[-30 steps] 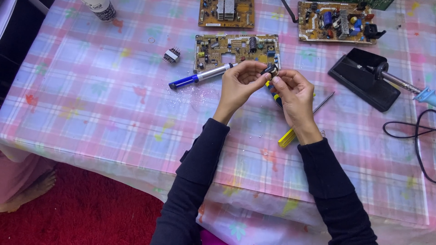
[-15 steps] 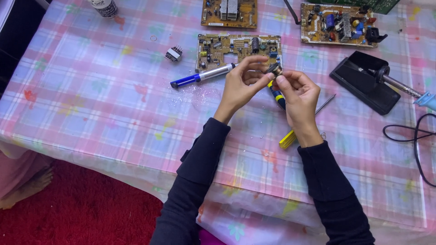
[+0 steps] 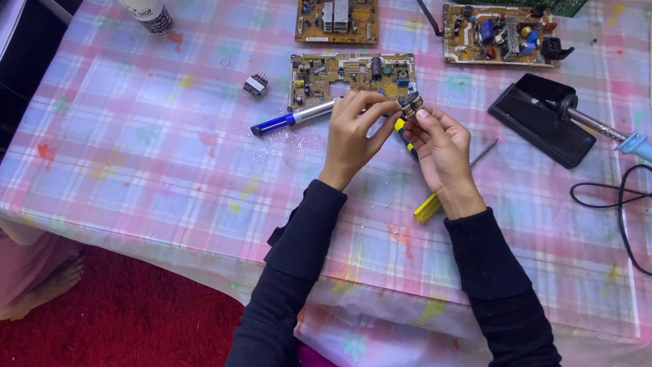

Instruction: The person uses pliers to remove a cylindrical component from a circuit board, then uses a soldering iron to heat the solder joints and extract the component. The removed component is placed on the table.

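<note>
Item: small wound component [image 3: 410,104], dark core with metal parts, off any board and held above the tabletop [image 3: 136,170]. Its exact type is too small to tell.

Left hand [image 3: 353,132]: fingers [image 3: 380,109] closed narrowly on the component's left side, thumb and forefinger pinching it.

Right hand [image 3: 441,146]: fingers [image 3: 426,117] pinched on the same component from the right and below. The yellow-handled screwdriver [image 3: 426,206] appears to pass under this hand, blade end showing just left of the palm; whether the hand grips it cannot be told.

Just beyond the fingers: tan circuit board [image 3: 350,75], partly stripped, with bare cut-outs. Just left of the left fingers, lying at the board's near edge: blue and silver desoldering pump [image 3: 292,119]. Further left, apart: a second small transformer-like part [image 3: 255,85], already loose on the cloth.

Well beyond: two more boards, a small one [image 3: 336,19] and a fully populated one [image 3: 502,34].

Right of the right fingers: thin metal probe [image 3: 483,152], then black stand [image 3: 540,119] carrying the soldering iron [image 3: 598,129], with black cable [image 3: 621,204].

Far left corner: white bottle [image 3: 149,13].

Status, judged: removal of parts looks under way. One part lies freed, another is in hand and being examined or worked, and components remain on the near board. The other boards look untouched.
</note>
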